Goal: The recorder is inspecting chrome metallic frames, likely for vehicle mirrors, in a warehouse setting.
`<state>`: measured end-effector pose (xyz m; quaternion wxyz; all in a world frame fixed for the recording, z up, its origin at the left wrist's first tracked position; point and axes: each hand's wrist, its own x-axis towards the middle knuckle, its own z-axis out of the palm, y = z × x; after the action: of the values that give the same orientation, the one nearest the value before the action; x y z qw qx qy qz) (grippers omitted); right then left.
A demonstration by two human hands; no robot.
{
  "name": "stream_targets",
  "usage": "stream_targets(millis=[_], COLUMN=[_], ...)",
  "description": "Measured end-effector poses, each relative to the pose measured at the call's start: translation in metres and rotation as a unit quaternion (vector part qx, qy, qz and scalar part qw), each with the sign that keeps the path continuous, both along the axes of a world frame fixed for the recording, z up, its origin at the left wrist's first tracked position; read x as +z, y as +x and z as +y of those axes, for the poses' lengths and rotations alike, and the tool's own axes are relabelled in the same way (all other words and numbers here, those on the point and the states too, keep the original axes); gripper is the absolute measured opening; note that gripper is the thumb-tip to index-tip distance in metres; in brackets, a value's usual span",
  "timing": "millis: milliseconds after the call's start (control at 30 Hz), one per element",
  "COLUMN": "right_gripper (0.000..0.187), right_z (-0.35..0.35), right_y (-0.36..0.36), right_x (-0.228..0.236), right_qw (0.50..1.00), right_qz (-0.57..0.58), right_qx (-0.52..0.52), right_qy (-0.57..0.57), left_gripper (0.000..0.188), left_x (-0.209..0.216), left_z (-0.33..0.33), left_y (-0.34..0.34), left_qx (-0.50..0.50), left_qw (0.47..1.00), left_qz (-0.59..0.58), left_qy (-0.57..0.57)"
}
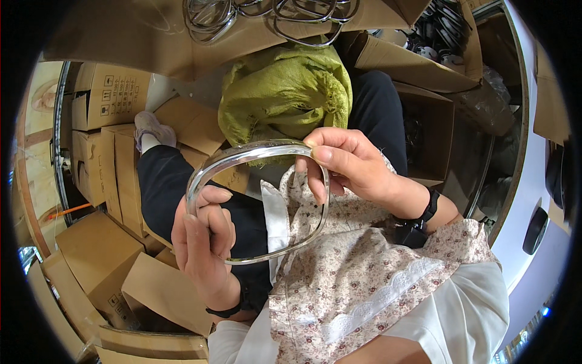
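- A rounded, shiny chrome metal trim ring is held at frame centre, above the lap.
- Its 9 o'clock side is gripped by the left hand.
- Its 2 o'clock edge is pinched by the right hand.
- A crumpled yellow-green woven sack lies at 12 o'clock.

The left hand is raised upright, back toward the camera, its fingers curled in and the thumb pressed along them, closed in a grip. The right hand reaches in from the right, just above and beside the left, thumb and fingers pinched together. Both wrists wear dark bands.
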<state>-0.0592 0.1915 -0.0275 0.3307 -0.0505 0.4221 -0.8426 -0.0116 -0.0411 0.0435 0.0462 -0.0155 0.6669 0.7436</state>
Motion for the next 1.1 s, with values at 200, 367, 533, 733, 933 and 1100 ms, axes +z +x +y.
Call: stream_targets(millis=[200, 367, 533, 733, 933, 1100], right_gripper=[0.039, 0.037, 0.027, 0.031, 0.035, 0.033], right_z=[0.001, 0.003, 0.003, 0.009, 0.016, 0.019], right_y=[0.0, 0.003, -0.003, -0.008, -0.01, -0.006], right_x=[-0.009, -0.009, -0.009, -0.003, 0.001, -0.001], right_qw=[0.999, 0.998, 0.997, 0.997, 0.997, 0.989], right_qz=[0.048, 0.054, 0.072, 0.049, -0.004, 0.027], right_qx=[-0.002, -0.022, -0.021, 0.022, 0.061, 0.067], right_qy=[-0.019, 0.0, 0.007, 0.048, -0.045, -0.127], left_gripper=[0.048, 0.049, 0.057, 0.049, 0.048, 0.048], left_x=[-0.002, -0.005, -0.011, -0.028, -0.048, -0.05], left_z=[0.0, -0.001, -0.002, -0.005, -0.005, -0.006], left_y=[0.0, -0.002, -0.002, -0.01, -0.025, -0.032], left_qx=[0.004, 0.005, -0.014, -0.05, -0.01, -0.024], left_qw=[1.0, 1.0, 0.997, 0.99, 0.991, 0.987], left_qz=[0.009, 0.001, 0.025, 0.027, -0.13, -0.133], left_qy=[-0.025, -0.03, -0.078, -0.127, 0.032, 0.083])
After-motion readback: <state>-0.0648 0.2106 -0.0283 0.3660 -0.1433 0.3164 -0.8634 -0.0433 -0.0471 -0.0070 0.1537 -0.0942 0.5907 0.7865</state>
